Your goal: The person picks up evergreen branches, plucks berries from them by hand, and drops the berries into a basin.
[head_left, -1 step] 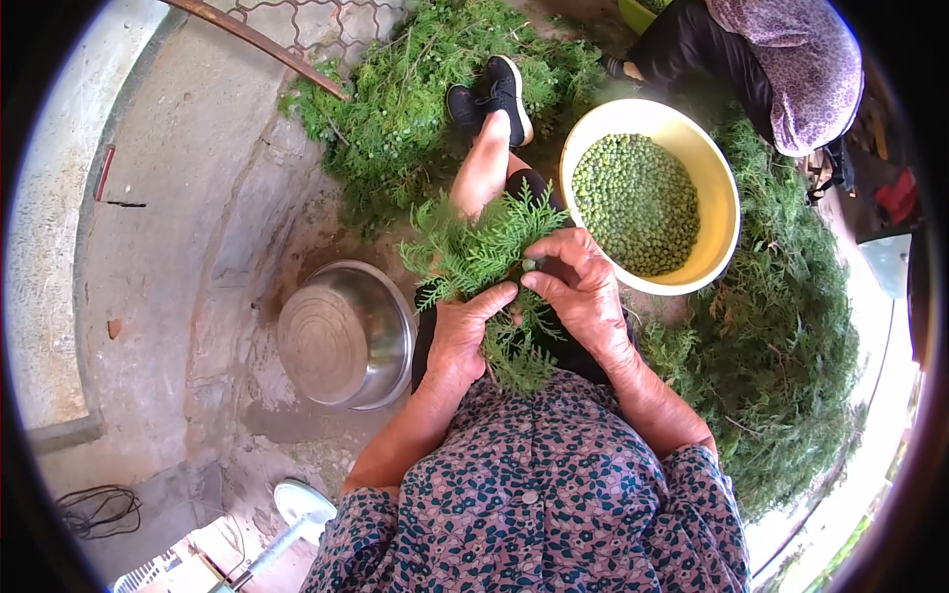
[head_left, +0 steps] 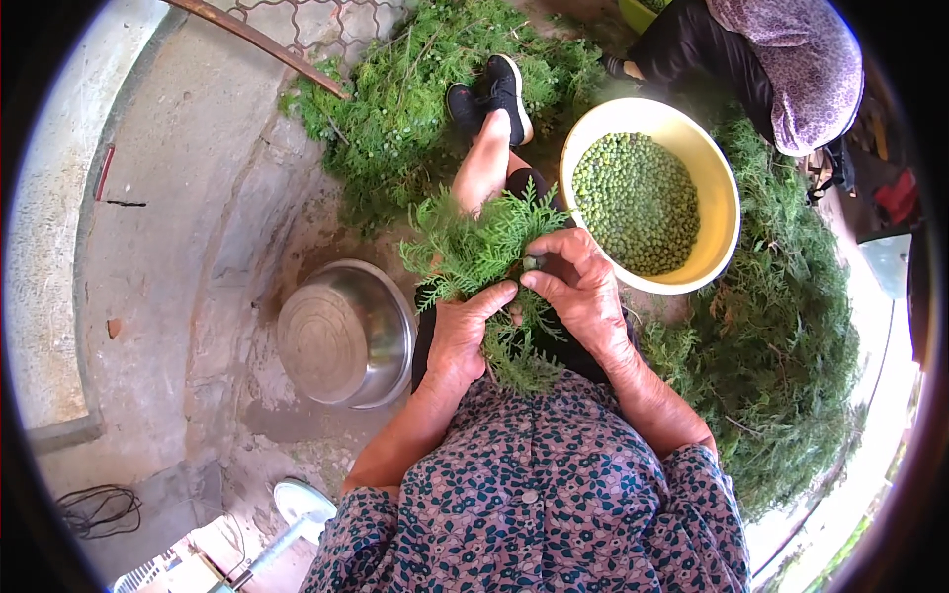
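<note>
Sprig of feathery green conifer (head_left: 470, 247) grasped in left hand (head_left: 462, 334); small roundish green cone (head_left: 531, 264) pinched in right hand (head_left: 585, 296).

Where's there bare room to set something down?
Bare floor shows on the metal basin's near side, and a narrow strip between the basin and the far branch pile. It is crowded on the right, where cut branches lie beside the yellow tub, and over the lap, where the left hand holds a green sprig and the right hand pinches a green ball.

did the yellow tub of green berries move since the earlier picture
No, the yellow tub shows no visible shift against the wooden stick.
</note>
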Demonstrator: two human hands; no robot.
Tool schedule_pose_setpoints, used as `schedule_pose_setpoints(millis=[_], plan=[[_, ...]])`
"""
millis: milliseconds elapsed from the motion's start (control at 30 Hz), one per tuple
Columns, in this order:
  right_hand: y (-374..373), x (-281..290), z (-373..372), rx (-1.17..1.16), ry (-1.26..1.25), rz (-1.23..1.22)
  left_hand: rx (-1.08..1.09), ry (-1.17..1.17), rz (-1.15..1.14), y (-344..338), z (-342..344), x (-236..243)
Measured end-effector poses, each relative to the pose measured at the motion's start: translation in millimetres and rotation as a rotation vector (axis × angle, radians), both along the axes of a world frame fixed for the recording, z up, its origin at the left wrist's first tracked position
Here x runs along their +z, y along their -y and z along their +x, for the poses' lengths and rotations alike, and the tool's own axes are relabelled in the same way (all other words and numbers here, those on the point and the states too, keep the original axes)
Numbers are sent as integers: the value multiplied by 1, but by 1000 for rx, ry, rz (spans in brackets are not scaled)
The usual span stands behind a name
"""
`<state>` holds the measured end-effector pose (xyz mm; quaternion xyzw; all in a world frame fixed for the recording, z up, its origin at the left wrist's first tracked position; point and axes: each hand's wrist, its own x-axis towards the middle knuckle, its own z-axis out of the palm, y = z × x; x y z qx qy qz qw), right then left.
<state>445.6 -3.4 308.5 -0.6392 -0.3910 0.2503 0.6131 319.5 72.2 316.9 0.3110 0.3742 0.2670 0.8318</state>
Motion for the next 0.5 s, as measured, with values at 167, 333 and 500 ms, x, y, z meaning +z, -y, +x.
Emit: schedule_pose_setpoints(millis=[167, 333, 500], plan=[[0, -2, -1, -6, -10, -96, -7, -54, 48, 5, 0, 8], [1, 11, 1, 18, -606, -140, -36, -128, 16, 7, -7, 4], [7, 2, 31, 20, -1074, 168, -3, -134, -91, 5, -13, -5]])
